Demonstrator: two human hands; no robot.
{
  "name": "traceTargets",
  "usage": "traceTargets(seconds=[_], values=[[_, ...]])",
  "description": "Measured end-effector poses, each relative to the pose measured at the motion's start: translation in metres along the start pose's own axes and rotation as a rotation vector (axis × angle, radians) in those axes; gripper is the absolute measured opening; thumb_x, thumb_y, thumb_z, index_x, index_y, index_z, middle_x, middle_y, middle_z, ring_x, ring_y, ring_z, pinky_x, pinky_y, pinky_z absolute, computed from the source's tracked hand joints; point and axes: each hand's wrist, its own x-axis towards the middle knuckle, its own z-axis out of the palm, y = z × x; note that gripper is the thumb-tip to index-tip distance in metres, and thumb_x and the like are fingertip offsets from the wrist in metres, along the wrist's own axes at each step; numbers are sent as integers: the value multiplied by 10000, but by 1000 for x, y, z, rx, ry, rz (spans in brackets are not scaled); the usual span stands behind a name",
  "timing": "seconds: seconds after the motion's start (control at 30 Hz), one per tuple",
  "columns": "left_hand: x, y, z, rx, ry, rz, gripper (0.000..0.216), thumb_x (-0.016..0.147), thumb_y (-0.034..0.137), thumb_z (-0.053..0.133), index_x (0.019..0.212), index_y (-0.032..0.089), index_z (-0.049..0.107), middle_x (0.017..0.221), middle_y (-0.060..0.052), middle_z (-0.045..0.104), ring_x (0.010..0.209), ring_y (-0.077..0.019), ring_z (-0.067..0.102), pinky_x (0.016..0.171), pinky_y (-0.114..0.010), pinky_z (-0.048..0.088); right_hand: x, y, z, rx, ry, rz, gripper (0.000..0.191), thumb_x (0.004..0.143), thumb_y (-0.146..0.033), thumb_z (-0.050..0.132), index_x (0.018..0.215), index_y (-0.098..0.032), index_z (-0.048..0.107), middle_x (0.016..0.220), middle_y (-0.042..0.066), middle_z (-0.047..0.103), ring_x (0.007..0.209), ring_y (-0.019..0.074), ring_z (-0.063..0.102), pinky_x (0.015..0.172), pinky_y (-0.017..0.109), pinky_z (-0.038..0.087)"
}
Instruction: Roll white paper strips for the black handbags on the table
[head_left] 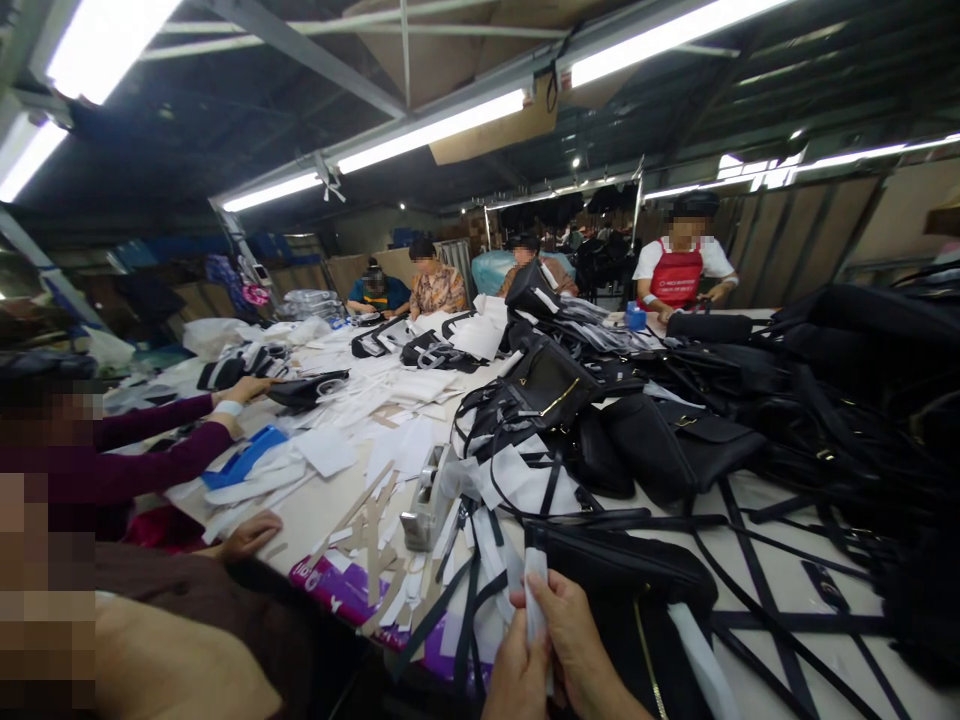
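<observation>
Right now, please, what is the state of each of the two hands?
Left hand: closed on the white strip, gripping its lower part.
Right hand: closed on the same white strip, fingers pinching it beside the black bag.

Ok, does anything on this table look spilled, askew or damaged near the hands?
Nothing looks damaged. The left hand and right hand pinch a narrow white paper strip by a flat black leather bag. White paper pieces and loose black straps lie scattered untidily across the pale worktable.
</observation>
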Motion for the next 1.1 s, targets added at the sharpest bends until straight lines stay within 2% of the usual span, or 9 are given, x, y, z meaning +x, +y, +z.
traceTargets(seconds=[0.07, 0.2, 0.37, 0.47, 0.57, 0.7, 0.83, 0.97, 1.1], values=[[-6, 0, -1, 65, 33, 39, 638, 839, 616, 528, 1299, 176, 560, 1215, -136, 695, 1091, -274, 665, 879, -324, 533, -1, 0, 0, 28, 9, 8, 609, 592, -687, 780, 785, -127, 641, 645, 52, 697, 516, 136, 563, 492, 237, 427], [-11, -6, -1, 86, 103, 60, 598, 856, 658, 486, 1216, 181, 501, 839, -72, 734, 631, -203, 677, 603, -286, 514, -7, 1, 0, 195, -30, 57, 493, 737, -617, 724, 872, -155, 620, 754, 64, 732, 552, 165, 606, 497, 264, 458], [-6, -6, 4, 15, 62, 109, 500, 792, 686, 589, 933, 214, 503, 742, -25, 685, 457, -130, 564, 424, -225, 410, -19, -3, 2, 374, -2, 117, 550, 748, -581, 732, 1025, -124, 609, 789, 108, 744, 662, 221, 661, 600, 323, 532], [-8, 6, 3, -42, 86, 75, 475, 746, 629, 690, 901, 222, 500, 799, -47, 706, 489, -152, 603, 418, -231, 425, -26, -8, 6, 352, -43, 111, 563, 761, -594, 724, 1075, -143, 602, 858, 84, 734, 713, 231, 678, 602, 330, 545], [-16, 20, -4, -69, 71, 2, 412, 715, 540, 777, 898, 232, 572, 939, -83, 723, 720, -234, 692, 541, -290, 531, -24, -8, 7, 291, -53, 69, 577, 708, -592, 772, 1056, -165, 601, 894, 71, 733, 771, 245, 693, 628, 335, 560], [-21, 35, -19, -72, 15, -47, 260, 893, 446, 641, 1040, 232, 655, 1097, -73, 684, 970, -217, 651, 792, -355, 582, -14, -2, 2, 232, 32, 65, 710, 545, -650, 834, 988, -137, 620, 808, 96, 740, 745, 271, 698, 677, 369, 576], [-4, 44, -28, -64, 16, -21, 274, 956, 396, 559, 1162, 228, 628, 1235, -74, 622, 1039, -195, 622, 894, -381, 566, -10, 1, -1, 228, -56, 47, 682, 625, -648, 802, 1042, -149, 595, 819, 95, 740, 753, 264, 706, 641, 349, 565], [28, 53, -25, -25, 4, -2, 289, 940, 402, 590, 1135, 193, 630, 1157, -62, 648, 990, -201, 636, 839, -377, 576, -4, 6, 1, 95, -89, -3, 711, 636, -712, 758, 1036, -146, 602, 759, 90, 721, 593, 221, 665, 489, 295, 504], [56, 58, -13, 47, -29, 4, 208, 861, 318, 687, 797, 125, 647, 748, 9, 643, 695, -136, 610, 656, -265, 512, -1, 12, 3, -38, -57, 10, 774, 674, -833, 616, 1052, -158, 583, 554, 11, 622, 390, 160, 540, 368, 260, 428]])
